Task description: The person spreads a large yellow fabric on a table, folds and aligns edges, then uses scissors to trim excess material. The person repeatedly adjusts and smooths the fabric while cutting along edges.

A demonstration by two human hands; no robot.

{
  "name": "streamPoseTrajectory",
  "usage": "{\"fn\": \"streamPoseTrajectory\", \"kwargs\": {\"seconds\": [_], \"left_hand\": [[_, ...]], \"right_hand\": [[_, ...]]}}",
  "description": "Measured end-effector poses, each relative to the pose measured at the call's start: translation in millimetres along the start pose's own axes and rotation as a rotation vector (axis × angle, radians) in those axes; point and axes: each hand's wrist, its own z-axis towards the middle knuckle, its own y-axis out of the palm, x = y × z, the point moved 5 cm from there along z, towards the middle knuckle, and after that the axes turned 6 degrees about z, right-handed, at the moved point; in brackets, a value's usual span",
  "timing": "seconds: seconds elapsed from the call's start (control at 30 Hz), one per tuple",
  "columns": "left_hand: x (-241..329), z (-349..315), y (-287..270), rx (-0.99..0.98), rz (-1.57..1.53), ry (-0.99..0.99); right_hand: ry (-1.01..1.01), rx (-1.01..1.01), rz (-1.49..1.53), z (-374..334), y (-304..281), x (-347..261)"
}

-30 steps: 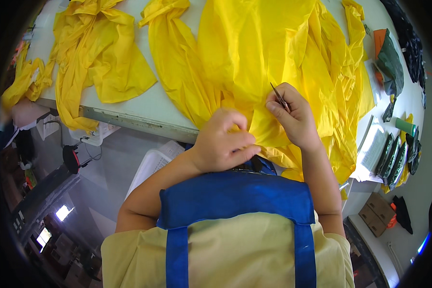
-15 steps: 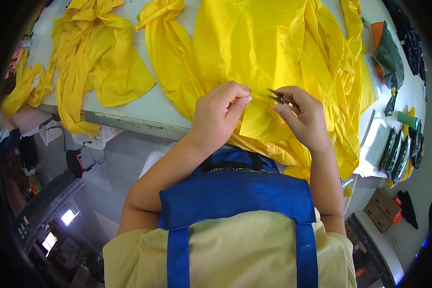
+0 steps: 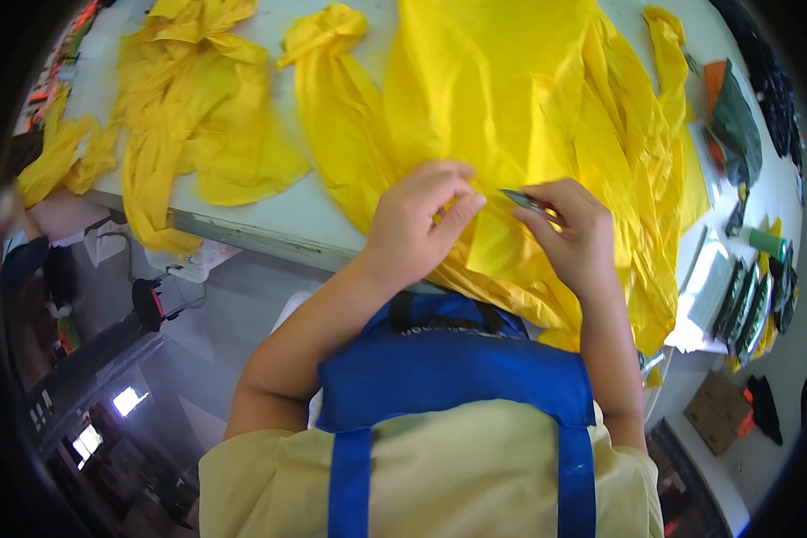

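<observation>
Gripping small dark pointed tool [image 3: 522, 199] in right hand [image 3: 576, 229], with fingers closed around it and tip directed left. Holding left hand [image 3: 414, 222] just beside, over large yellow cloth [image 3: 484, 99], with fingers curled and thumb brought near index finger; blurred, cannot tell of anything pinched there. Noted large yellow cloth spread on white desk [image 3: 327, 231], draping over near edge. Also seen on desk: second yellow cloth [image 3: 193, 99] to left, green roll [image 3: 767, 243] and dark packets [image 3: 744, 303] to right.
</observation>
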Motion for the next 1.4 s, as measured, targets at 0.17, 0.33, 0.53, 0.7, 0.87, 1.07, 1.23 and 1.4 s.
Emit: {"fn": "streamPoseTrajectory", "kwargs": {"seconds": [0.17, 0.33, 0.53, 0.7, 0.87, 1.07, 1.23, 1.4], "left_hand": [[-115.9, 78.5, -62.2, 0.324, 0.701, -0.197], [-218.9, 110.2, -113.9, 0.148, 0.677, -0.470], [-43.3, 51.5, -78.5, 0.432, 0.485, 0.493], [23.3, -15.8, -60.1, 0.363, 0.195, 0.485], [-11.9, -31.7, -45.7, 0.389, -1.049, -0.308], [-12.7, -15.2, -33.7, -0.126, -1.542, -0.721], [5.5, -16.5, -31.6, -0.060, -1.471, -0.724], [29.5, -17.2, -32.4, 0.002, -1.432, -0.688]], "right_hand": [[0.144, 0.126, 0.150, -8.7, -7.3, 14.2], [0.324, 0.024, 0.497, -10.2, 6.7, 17.3], [0.523, 0.176, 1.132, 27.7, 39.6, -11.8], [0.489, 0.122, 1.624, 45.4, 71.0, -9.6], [0.425, 0.096, 1.532, 35.1, 56.5, -14.0], [0.406, 0.156, 1.180, 23.7, 40.5, -22.0], [-0.024, 0.454, 0.303, -5.9, -5.1, -34.6], [-0.249, 0.261, -0.085, -27.7, -1.6, -96.3]]}}
